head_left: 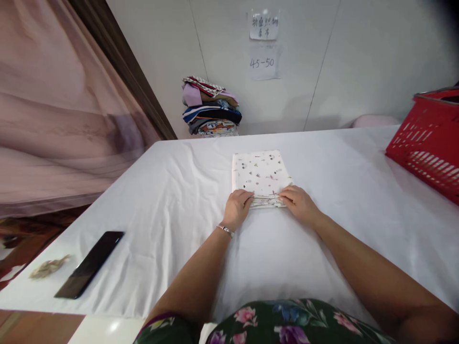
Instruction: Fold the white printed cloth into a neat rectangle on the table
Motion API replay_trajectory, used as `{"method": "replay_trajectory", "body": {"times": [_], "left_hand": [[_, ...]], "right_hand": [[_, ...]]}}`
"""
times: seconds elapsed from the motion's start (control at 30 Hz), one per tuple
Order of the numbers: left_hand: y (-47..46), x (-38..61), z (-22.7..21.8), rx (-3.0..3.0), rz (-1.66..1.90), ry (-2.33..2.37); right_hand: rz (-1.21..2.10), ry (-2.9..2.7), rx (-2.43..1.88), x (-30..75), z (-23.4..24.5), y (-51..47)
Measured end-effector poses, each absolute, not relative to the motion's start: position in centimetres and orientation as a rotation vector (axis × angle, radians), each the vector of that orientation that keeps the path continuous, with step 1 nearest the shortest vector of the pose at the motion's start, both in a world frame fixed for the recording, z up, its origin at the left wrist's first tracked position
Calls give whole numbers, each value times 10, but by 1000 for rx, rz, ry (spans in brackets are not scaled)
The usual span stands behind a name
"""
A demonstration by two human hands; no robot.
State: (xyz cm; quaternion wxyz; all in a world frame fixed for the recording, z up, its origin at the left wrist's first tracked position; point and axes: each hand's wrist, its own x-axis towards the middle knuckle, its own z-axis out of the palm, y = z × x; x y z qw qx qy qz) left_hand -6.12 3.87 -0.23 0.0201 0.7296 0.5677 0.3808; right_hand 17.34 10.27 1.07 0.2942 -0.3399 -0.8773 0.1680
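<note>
A white cloth with small printed figures lies on the table, folded into a thick rectangle. Several stacked layers show along its near edge. My left hand is closed on the near left corner of the cloth, thumb and fingers pinching the layers. At the near right corner, my right hand grips the same cloth in a similar pinch. The fingertips partly hide both corners.
White fabric with wrinkles covers the table. A black phone and a small beige item lie at left. Folded fabrics are stacked beyond the far edge. A red basket stands at right; a pink curtain hangs left.
</note>
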Motion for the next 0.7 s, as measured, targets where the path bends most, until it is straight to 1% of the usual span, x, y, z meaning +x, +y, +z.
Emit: {"method": "replay_trajectory", "body": {"times": [0.2,0.57,0.7], "left_hand": [[38,-59,-1,2374,1275,1707],[37,-59,1,2425,1058,1773],[37,-58,2,2438,1028,1806]], "right_hand": [[473,-2273,-908,172,11,101],[462,-2241,-875,173,8,102],[436,-2281,-856,174,6,104]]}}
